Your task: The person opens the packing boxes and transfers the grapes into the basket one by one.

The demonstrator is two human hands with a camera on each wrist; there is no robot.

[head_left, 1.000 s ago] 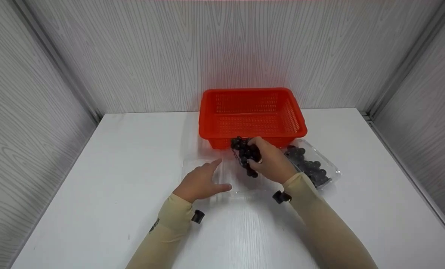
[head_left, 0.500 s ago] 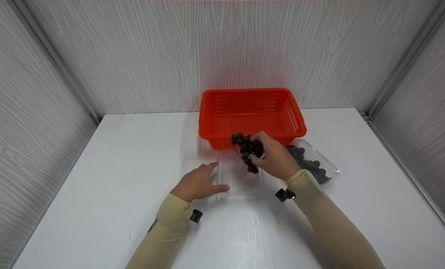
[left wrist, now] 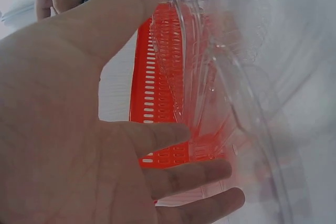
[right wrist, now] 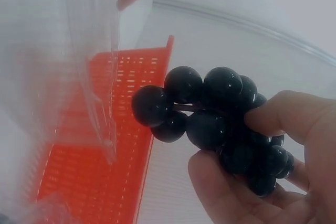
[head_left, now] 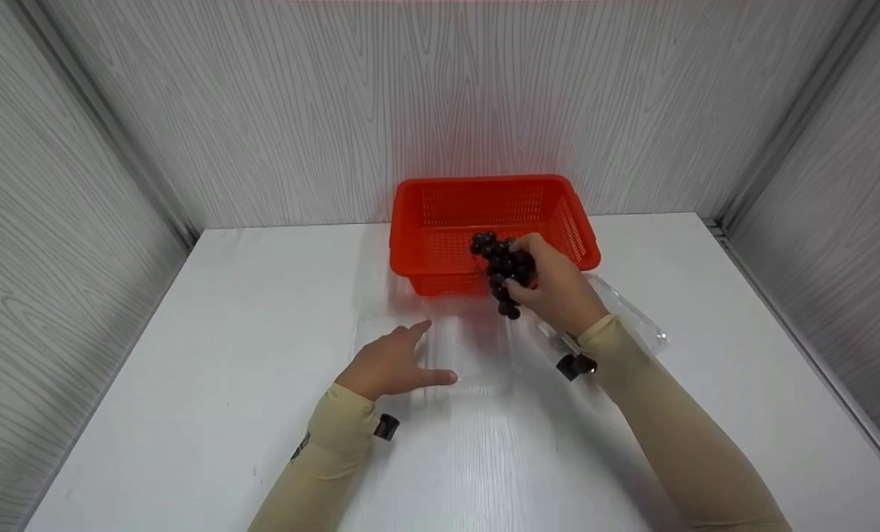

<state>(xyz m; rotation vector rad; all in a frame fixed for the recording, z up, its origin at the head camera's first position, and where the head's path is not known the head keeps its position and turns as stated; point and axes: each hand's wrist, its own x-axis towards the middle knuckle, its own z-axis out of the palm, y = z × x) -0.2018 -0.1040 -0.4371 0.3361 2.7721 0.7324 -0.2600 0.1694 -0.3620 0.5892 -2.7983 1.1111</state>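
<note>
A bunch of dark grapes (head_left: 505,270) is held by my right hand (head_left: 558,288), thumb and fingers curled round it, over the front rim of the red basket (head_left: 447,284). The right wrist view shows the same grapes (right wrist: 207,129) between the thumb and fingers. My left hand (head_left: 388,363) lies at the left side of a clear plastic container (head_left: 476,351), thumb and fingers spread. In the left wrist view the fingers of my left hand (left wrist: 105,129) are extended beside the clear plastic (left wrist: 231,87); whether they press on it I cannot tell.
The red basket stands against the back wall, its visible inside bare. Another clear package (head_left: 643,321) lies on the white table (head_left: 262,318) at the right, mostly hidden under my right hand and forearm. Grey wood-grain panels (head_left: 299,111) enclose the back and both sides.
My right hand has lifted the grapes up and slightly to the right, towards the basket, and its forearm now covers the grapes in the right package. My left hand has barely moved.
</note>
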